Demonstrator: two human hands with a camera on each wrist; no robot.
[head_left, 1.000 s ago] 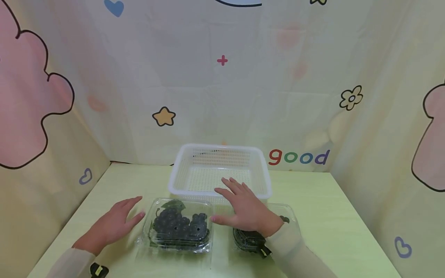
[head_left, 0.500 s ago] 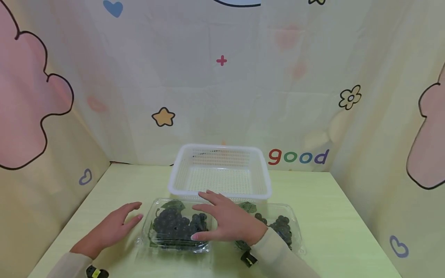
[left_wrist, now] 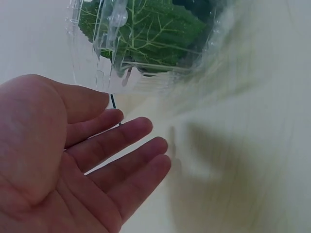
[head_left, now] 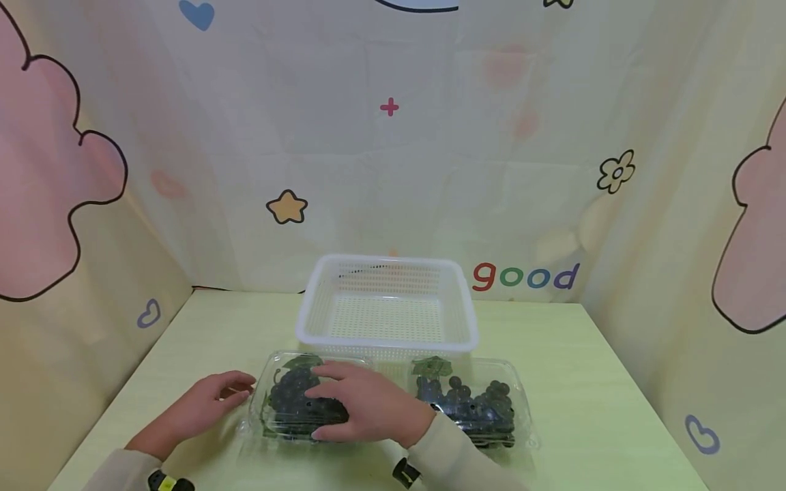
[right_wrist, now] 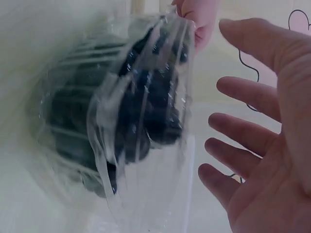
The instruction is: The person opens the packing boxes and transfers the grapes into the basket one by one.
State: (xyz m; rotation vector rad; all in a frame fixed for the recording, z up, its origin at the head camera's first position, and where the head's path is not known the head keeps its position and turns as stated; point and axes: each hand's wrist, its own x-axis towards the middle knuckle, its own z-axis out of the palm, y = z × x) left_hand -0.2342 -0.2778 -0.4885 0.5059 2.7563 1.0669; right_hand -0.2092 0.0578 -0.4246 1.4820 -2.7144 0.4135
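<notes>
A clear plastic clamshell box (head_left: 264, 383) of dark grapes (head_left: 292, 399) sits at the front left of the table, its lid down. My left hand (head_left: 205, 407) is beside its left end, fingers loosely bent and holding nothing. A green leaf (left_wrist: 160, 30) shows through that end in the left wrist view, just beyond my thumb. Over the lid hovers my right hand (head_left: 371, 402), fingers spread, covering the box's right half in the head view. The right wrist view has its fingers (right_wrist: 243, 131) apart from the clear lid (right_wrist: 182, 145).
A second clear clamshell box (head_left: 520, 402) with dark grapes and a leaf (head_left: 432, 367) stands to the right. Behind both boxes is a white perforated plastic basket (head_left: 387, 343). A patterned cloth (head_left: 344, 150) hangs around the pale table (head_left: 589, 382).
My right hand has moved left from between the boxes to above the left box, uncovering the right one. My left hand has dropped slightly and its fingers have bent a little more.
</notes>
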